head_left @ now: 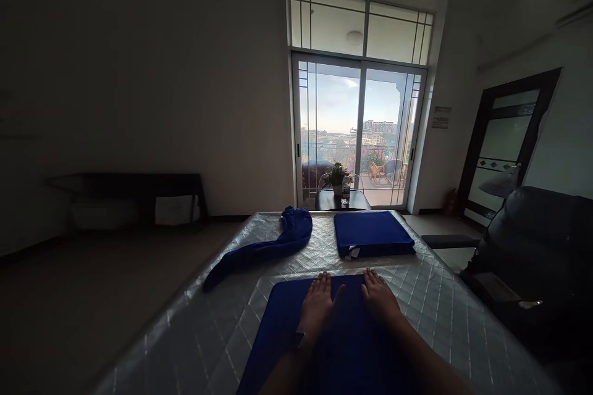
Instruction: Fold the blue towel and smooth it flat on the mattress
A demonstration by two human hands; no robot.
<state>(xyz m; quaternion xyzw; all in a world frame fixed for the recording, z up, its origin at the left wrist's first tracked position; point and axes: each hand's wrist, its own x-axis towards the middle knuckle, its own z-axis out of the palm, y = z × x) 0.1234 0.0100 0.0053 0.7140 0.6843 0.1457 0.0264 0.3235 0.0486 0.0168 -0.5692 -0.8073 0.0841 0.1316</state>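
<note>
Flat on a smooth blue cloth [345, 333] lie both of my hands, palms down near its far edge. My left hand [319, 302] has its fingers stretched forward and the thumb apart; a dark band sits on that wrist. To its right, my right hand [378, 296] rests with fingers extended close to the cloth's upper right part. Beyond them is a neatly folded blue stack of cloth [373, 229] with a white tag at its front edge. Farther left, a crumpled blue cloth [273, 245] trails across the table. The forearms hide part of the near cloth.
A quilted silver cover [417, 296] spreads over the table under the cloths. Behind stands a small dark table [331, 200] with a potted plant [337, 178] and a bottle [345, 190]. A black chair [546, 253] is close on the right; a dark low shelf [139, 188] stands by the left wall.
</note>
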